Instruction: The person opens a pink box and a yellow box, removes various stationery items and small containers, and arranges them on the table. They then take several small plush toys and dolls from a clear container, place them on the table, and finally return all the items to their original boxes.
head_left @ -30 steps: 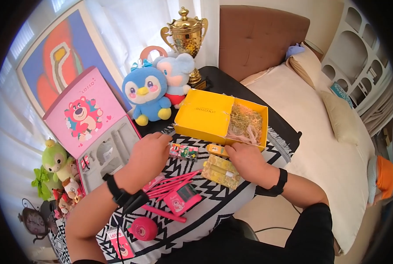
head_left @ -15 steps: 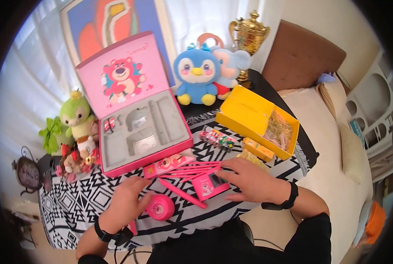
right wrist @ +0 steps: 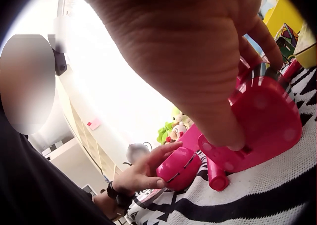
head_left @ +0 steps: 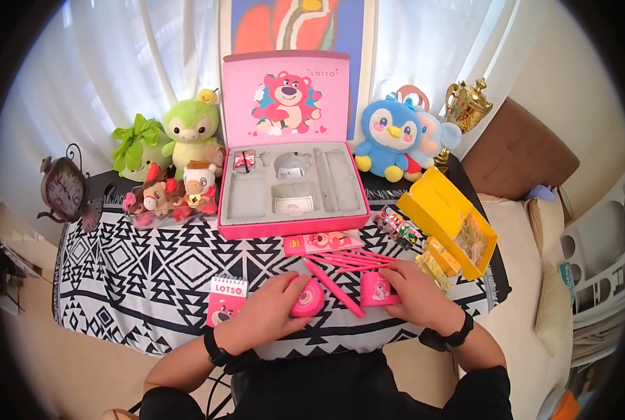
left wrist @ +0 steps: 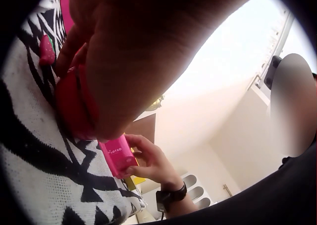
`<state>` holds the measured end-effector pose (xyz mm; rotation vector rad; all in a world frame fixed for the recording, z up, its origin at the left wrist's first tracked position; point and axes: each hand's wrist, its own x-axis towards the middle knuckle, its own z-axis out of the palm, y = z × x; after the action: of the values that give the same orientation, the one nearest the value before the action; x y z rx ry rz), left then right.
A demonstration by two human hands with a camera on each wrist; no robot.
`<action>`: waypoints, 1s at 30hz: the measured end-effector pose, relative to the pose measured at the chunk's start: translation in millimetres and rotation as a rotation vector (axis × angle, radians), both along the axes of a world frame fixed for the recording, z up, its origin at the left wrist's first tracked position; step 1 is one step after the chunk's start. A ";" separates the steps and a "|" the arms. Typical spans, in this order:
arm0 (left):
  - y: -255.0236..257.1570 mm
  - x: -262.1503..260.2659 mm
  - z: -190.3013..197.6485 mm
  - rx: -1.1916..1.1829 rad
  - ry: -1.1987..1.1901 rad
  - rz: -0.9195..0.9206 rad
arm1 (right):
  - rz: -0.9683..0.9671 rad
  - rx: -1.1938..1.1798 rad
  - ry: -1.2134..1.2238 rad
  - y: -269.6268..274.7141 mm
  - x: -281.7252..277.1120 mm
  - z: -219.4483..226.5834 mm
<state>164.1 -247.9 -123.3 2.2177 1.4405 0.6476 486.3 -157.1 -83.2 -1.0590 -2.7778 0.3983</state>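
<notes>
My left hand (head_left: 279, 308) grips a round pink case (head_left: 308, 299) from its left side, thumb and fingers curved about it. A seam runs round the case's side in the right wrist view. My right hand (head_left: 416, 299) holds a pink pencil sharpener (head_left: 375, 289) with a bear print, thumb on the near side. In the right wrist view the sharpener is tilted, its underside with round feet (right wrist: 260, 103) showing. Between the hands lies a thick pink stick (head_left: 335, 288). Several pink pencils (head_left: 351, 260) lie behind it, next to a flat pink bear-print box (head_left: 326, 242).
An open pink gift box (head_left: 291, 227) with a grey moulded insert stands at the back. To its left sit plush toys (head_left: 190, 129); a LOTSO notepad (head_left: 226, 302) lies front left. On the right are small yellow boxes (head_left: 433, 271), colourful packets (head_left: 396, 227) and a yellow box (head_left: 438, 199).
My view has turned left. Both hands have come from the small packets by the yellow box to the front; the left has taken hold of the round case, the right of the sharpener.
</notes>
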 end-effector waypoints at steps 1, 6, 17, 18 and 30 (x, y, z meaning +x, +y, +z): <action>-0.7 1.2 -1.0 0.011 -0.002 0.008 | 0.003 -0.015 -0.001 -1.3 0.5 2.3; -36.2 -12.9 0.8 0.111 0.076 0.127 | 0.026 0.007 -0.005 -6.9 -2.3 7.8; -87.2 -48.8 -19.2 0.117 0.249 0.457 | 0.069 0.035 0.050 -6.6 3.8 -4.4; -83.7 -44.2 -21.0 0.118 0.242 0.482 | 0.071 0.024 0.057 -6.5 4.0 -4.2; -31.6 -75.6 21.1 0.032 0.094 0.429 | 0.165 -0.049 0.020 30.8 -29.5 23.3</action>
<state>88.5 -279.5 -102.1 1.9954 1.9919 0.7093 456.8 -126.3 -59.9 -0.8321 -2.8606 0.4962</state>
